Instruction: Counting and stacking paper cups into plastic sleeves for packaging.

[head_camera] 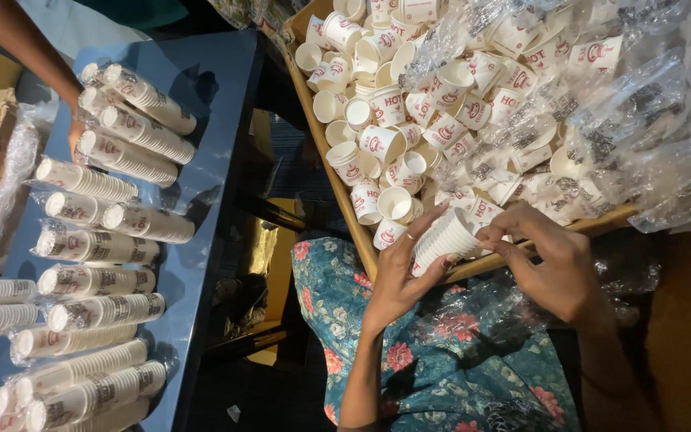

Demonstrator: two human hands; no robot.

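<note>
Floral lap cloth [377, 352] nearest. Left hand [401, 276] cradles a short stack of paper cups [444, 238] at the tray's near edge [473, 268]; right hand [553, 268] pinches its rim. Light, crushable; best gripped around the sides.

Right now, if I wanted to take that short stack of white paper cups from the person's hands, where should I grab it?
Probably around the ribbed side walls of the short stack of white paper cups, coming from above. It lies tilted, with the left hand cradling it from below and the right hand at its upper end, so the top side is freest.
</note>
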